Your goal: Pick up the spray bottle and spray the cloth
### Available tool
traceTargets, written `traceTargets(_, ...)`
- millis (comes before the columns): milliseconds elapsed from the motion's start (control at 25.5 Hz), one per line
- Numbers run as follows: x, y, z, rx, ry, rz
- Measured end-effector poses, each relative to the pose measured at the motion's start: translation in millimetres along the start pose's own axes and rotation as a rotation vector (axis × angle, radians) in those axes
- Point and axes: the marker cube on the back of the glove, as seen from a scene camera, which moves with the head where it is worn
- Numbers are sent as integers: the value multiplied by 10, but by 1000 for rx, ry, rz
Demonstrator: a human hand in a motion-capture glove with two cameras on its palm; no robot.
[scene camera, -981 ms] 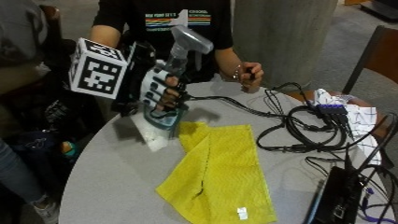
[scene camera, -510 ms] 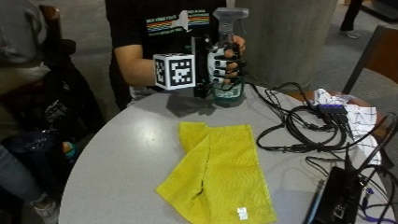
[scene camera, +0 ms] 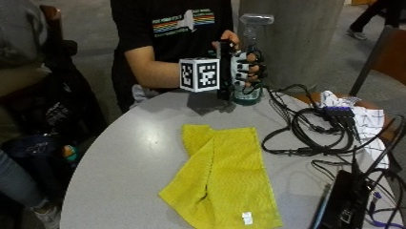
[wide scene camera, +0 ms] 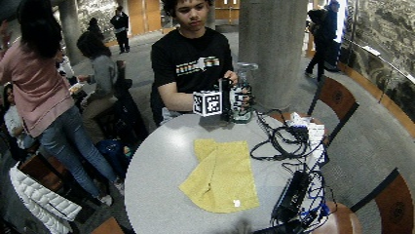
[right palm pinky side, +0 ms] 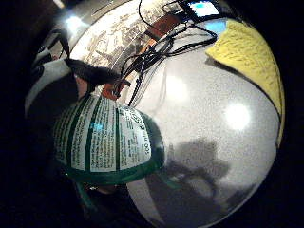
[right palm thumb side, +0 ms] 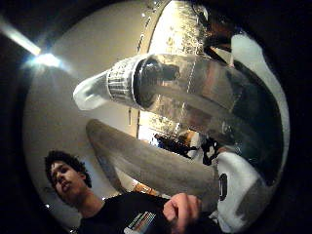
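Round grey desk (wide scene camera: pixel 162 161) in a public hall. Thick concrete column (wide scene camera: pixel 272 48) just behind the desk. Wooden chairs (wide scene camera: pixel 337 97) beside the column, one more (wide scene camera: pixel 395 204) at the desk's near edge. Grey floor (wide scene camera: pixel 363 141). Stone-patterned wall (wide scene camera: pixel 389 24) past the column.

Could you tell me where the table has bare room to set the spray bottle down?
Bare tabletop runs between the yellow cloth and the table's edge by the bags, and between the cloth and the spray bottle in the gloved right hand. Beyond the cloth it is crowded with black cables.
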Motion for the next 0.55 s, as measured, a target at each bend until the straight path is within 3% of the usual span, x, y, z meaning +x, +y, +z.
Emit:
traceTargets(157,64,280,-375,40,184,-47)
traceTargets(353,150,736,-1210,259,575,-129)
traceTargets(549,224,1209,-1654,326,761,-95)
